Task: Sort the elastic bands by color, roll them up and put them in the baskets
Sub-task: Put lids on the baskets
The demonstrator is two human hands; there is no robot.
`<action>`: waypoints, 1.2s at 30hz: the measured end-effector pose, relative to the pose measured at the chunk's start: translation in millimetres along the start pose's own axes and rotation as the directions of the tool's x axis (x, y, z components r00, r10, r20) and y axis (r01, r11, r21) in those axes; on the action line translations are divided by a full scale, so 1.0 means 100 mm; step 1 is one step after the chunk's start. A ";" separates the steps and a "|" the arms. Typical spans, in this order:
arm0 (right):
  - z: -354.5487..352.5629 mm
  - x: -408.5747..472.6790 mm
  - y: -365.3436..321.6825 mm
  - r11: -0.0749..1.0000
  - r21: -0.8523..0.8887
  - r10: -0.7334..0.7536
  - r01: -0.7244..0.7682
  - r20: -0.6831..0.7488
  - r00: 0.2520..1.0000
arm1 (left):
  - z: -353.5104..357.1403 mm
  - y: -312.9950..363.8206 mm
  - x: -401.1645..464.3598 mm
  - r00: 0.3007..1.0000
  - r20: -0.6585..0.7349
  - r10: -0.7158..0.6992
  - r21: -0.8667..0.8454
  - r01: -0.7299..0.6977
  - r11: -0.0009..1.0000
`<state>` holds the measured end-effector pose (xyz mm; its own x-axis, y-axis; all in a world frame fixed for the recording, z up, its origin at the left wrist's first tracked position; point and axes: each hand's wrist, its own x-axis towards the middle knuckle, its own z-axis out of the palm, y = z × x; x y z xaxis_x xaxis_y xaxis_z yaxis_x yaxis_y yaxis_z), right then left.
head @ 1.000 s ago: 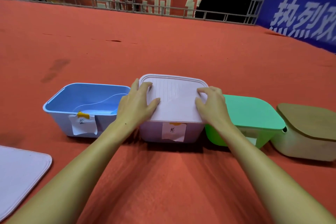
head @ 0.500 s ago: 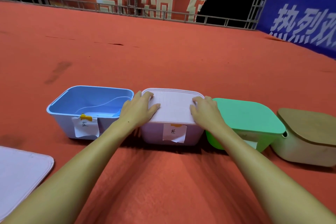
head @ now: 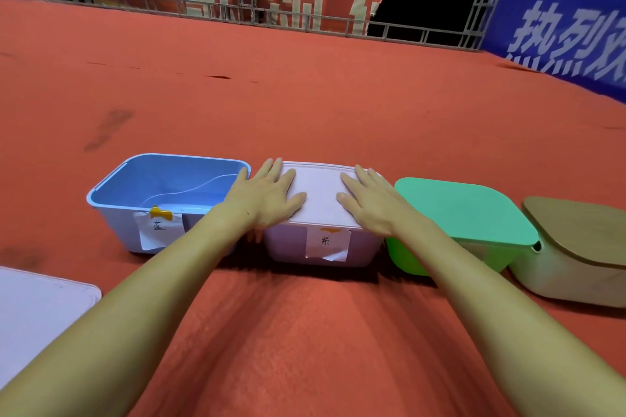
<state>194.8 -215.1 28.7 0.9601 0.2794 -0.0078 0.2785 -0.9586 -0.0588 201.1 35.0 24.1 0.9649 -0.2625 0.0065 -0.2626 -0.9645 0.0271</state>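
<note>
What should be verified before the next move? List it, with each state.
1. Left hand flat on purple lid: ok.
2. Right hand flat on the same lid: ok.
3. Lid seated all round on purple basket: cannot tell.
4. Blue basket uncovered: ok.
5. Green basket and beige basket lidded: ok.
6. Elastic bands in view: not ok, none visible.

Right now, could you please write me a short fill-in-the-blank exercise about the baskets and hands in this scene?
1. Both hands press flat on the lid of the ____ basket.
2. The only basket without a lid is the ____ one.
3. The green basket sits directly to the ____ of the purple basket.
Missing words: purple; blue; right
</note>
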 end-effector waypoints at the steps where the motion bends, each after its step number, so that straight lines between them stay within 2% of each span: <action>1: 0.03 0.01 0.03 1.000 -0.005 -0.010 0.010 0.000 1.000 | 0.00 0.01 -0.01 1.000 0.005 -0.004 0.002 0.004 1.000; 13: -0.04 0.06 0.00 0.999 -0.021 0.032 -0.032 0.037 0.999 | -0.03 0.05 0.07 1.000 0.007 -0.021 0.015 0.021 1.000; 17: -0.13 0.04 -0.05 0.995 -0.080 0.063 -0.059 0.057 0.996 | -0.04 0.05 0.04 0.997 -0.073 0.005 -0.010 -0.005 1.000; 20: -0.20 0.00 -0.11 0.982 -0.161 0.097 -0.097 -0.009 0.995 | -0.08 0.07 0.00 0.994 -0.108 0.004 0.027 -0.001 1.000; 23: -0.26 -0.08 -0.19 0.980 -0.169 0.083 -0.103 -0.121 0.989 | -0.16 0.10 -0.08 0.987 -0.157 0.015 0.013 -0.013 1.000; 29: -0.25 -0.35 -0.43 1.000 0.000 0.024 -0.026 -0.314 0.949 | -0.26 -0.04 -0.51 0.921 -0.388 0.040 -0.141 -0.102 0.985; 32: -0.14 -0.54 -0.69 0.980 0.178 -0.004 0.088 -0.428 0.904 | -0.21 -0.19 -0.90 0.869 -0.495 0.005 -0.268 -0.158 0.950; 36: 0.11 -0.79 -1.17 0.864 0.387 -0.037 0.322 -0.589 0.808 | -0.08 -0.45 -1.55 0.791 -0.609 -0.060 -0.444 -0.278 0.852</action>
<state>86.4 -124.2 25.7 0.7790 0.2295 0.5835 0.5405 -0.7175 -0.4394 63.2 119.5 30.0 0.7794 -0.1331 0.6123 -0.4914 -0.7362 0.4654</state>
